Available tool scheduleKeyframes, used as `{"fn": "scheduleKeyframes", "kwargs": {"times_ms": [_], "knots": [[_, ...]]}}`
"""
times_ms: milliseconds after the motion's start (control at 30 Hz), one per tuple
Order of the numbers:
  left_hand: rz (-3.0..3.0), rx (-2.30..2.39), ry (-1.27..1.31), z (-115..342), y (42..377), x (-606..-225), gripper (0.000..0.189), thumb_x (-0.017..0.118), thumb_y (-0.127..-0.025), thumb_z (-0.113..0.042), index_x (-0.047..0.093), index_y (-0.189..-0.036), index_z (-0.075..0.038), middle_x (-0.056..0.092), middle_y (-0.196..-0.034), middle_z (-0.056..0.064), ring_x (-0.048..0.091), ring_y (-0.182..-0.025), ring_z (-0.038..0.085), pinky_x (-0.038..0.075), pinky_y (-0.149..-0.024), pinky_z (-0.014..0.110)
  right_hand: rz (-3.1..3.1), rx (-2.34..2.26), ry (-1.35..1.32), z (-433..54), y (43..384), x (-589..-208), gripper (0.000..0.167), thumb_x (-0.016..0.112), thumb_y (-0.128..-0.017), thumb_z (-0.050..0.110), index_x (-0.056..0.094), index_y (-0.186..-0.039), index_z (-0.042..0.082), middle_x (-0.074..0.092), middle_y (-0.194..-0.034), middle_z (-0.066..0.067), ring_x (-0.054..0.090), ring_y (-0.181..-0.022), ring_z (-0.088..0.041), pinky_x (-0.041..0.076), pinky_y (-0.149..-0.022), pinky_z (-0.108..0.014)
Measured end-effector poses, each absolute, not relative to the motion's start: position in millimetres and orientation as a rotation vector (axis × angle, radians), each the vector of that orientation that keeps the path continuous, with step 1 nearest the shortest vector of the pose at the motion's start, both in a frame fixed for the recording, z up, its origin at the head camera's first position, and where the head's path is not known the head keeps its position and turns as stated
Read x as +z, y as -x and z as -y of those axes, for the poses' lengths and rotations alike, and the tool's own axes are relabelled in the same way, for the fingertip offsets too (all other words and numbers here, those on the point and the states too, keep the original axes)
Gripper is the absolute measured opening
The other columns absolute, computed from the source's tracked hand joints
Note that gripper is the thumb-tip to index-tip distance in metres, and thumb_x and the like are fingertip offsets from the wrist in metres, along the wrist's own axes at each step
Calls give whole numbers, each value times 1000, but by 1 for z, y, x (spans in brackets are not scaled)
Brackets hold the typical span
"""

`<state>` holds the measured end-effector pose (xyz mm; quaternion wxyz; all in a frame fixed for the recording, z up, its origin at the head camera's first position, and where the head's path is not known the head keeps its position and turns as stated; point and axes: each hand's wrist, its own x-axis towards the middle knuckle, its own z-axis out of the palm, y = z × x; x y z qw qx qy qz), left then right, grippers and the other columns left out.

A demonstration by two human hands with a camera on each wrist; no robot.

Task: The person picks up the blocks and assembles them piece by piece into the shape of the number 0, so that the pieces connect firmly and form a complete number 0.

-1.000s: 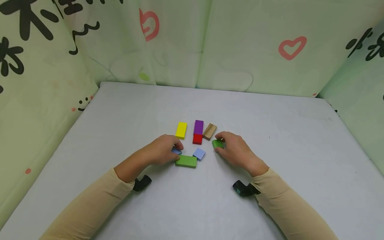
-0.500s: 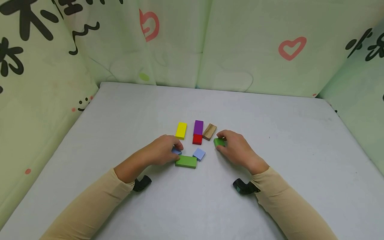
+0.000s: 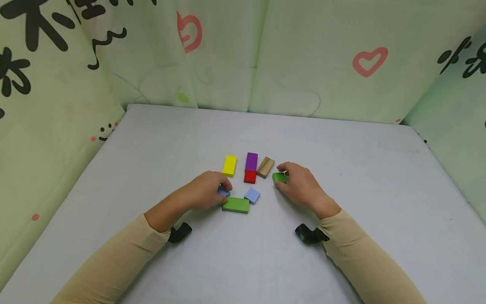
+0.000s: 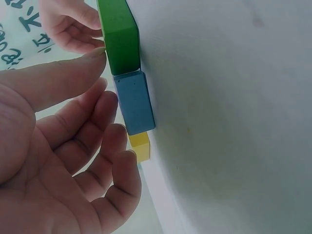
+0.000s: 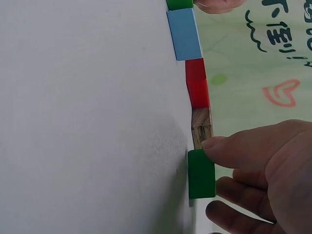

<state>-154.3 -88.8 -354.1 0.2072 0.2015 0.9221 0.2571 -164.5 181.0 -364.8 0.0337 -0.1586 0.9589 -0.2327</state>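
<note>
My left hand (image 3: 206, 188) is curled about a blue block (image 3: 223, 191), which its fingers partly cover. Its thumb tip touches the left end of a long green block (image 3: 236, 205). The left wrist view shows the blue block (image 4: 135, 103) standing against the green one (image 4: 122, 46), with the fingertips along its side. Farther right, my right hand (image 3: 302, 184) pinches a smaller green block (image 3: 279, 177) on the table. Its thumb presses this green block (image 5: 201, 174) in the right wrist view, while the far fingertips' contact is partly hidden.
A yellow block (image 3: 229, 166), a purple block (image 3: 251, 161) touching a red one (image 3: 249, 176), and a slanted wooden block (image 3: 265, 167) lie beyond the hands. A second blue block (image 3: 252, 195) lies at the long green block's right corner. Cloth walls (image 3: 303, 63) enclose the white table (image 3: 360, 169).
My right hand has slid the small green block slightly right and away from me, widening its distance from the wooden block. The left hand and other blocks have stayed in place.
</note>
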Motion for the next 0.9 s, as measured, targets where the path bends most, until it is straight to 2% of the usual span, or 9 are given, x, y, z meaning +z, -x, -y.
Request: {"fn": "scheduleKeyframes", "kwargs": {"times_ms": [200,567,900], "knots": [[-2567,717,-562,89,154,-353,27,76,-89,-12,69,-114,-5,66,-107,2,55,-99,20,51,-90,32,-2935,-715,453,-179,167,-361,45,66,-94,15,55,-132,-8,59,-130,-24,57,-117,-39,43,-102,-53],[-2561,721,-537,88,154,-354,27,76,-89,-12,69,-115,-5,66,-107,2,55,-98,20,51,-88,31,-2914,-703,464,-171,178,-356,51,70,-93,19,54,-134,-7,59,-132,-22,57,-119,-38,44,-102,-51],[-2564,719,-557,89,153,-353,27,76,-89,-11,69,-114,-5,66,-107,2,55,-98,21,51,-88,32,-2871,-643,427,-165,190,-358,60,71,-93,24,49,-139,-8,54,-139,-24,49,-128,-39,38,-109,-51]]}}
